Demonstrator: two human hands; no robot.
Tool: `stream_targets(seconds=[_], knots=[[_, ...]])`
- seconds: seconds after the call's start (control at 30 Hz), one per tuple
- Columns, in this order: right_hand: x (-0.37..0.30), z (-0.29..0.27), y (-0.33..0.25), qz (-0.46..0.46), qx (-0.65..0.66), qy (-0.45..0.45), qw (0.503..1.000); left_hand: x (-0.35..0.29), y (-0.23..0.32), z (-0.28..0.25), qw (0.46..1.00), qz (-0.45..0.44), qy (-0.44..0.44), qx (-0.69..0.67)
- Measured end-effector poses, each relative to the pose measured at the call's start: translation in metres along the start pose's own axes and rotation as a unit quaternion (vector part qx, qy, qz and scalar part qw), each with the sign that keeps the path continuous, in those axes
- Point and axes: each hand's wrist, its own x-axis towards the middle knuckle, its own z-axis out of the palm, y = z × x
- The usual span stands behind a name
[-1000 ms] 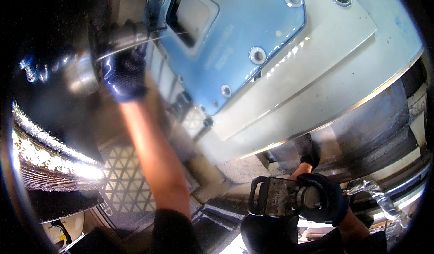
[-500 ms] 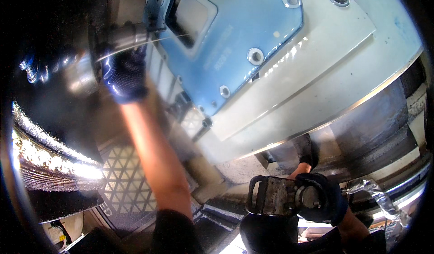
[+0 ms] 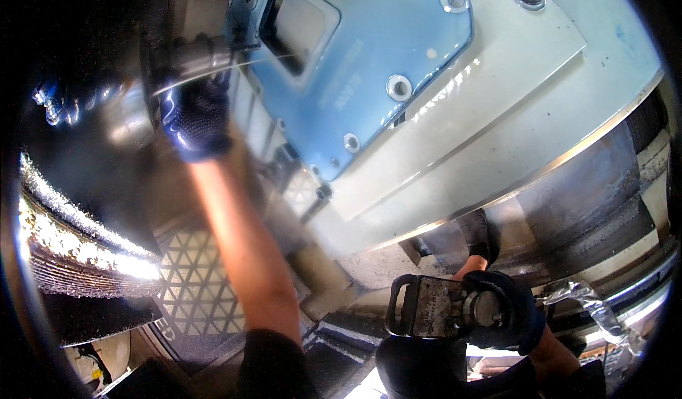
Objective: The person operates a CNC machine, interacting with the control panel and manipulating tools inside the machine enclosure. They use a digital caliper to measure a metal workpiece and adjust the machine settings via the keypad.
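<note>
At the upper left, my left hand, in a dark blue dotted glove, is raised against a ringed metal cylinder. Its fingers look curled, but their tips are hidden, so what they hold cannot be made out. A thin bright line crosses just above the glove toward the blue plate. At the lower right, my right hand, in a dark glove, wraps round the side of a worn dark hand-held control box. The box has a loop handle on its left end and a round knob beside my fingers.
A light blue bolted plate with a square opening sits on a large whitish machine body. A triangle-patterned grate lies below my left arm. A ribbed, brightly lit curved part stands at the left. Crumpled foil-like wrapping lies right of my right hand.
The view has shifted very slightly. Both hands keep their places, and the writing on the control box shows more sharply.
</note>
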Motion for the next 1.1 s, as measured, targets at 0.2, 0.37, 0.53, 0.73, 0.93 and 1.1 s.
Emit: stream_targets(seconds=[0.2,0.37,0.53,0.73,0.93,1.1], knots=[[-0.002,0.002,0.013,-0.003,0.01,-0.003,1.0,0.0,0.002,-0.004,1.0,-0.003,-0.016,-0.003],[-0.001,0.002,0.011,-0.008,-0.001,0.002,1.0,0.002,-0.001,-0.004,1.0,-0.003,-0.016,-0.005],[-0.001,0.004,0.011,0.008,0.017,0.005,1.0,0.005,-0.003,0.003,1.0,0.005,-0.012,0.005],[-0.002,-0.001,0.008,-0.025,-0.024,0.003,0.999,-0.002,0.0,-0.003,1.0,0.003,0.011,-0.001],[-0.024,-0.002,-0.013,-0.016,-0.002,-0.001,1.0,0.003,0.0,0.005,0.993,-0.045,-0.078,-0.078],[-0.068,0.005,-0.039,-0.061,0.098,-0.005,0.993,-0.033,0.011,0.013,0.99,-0.062,0.127,0.002]])
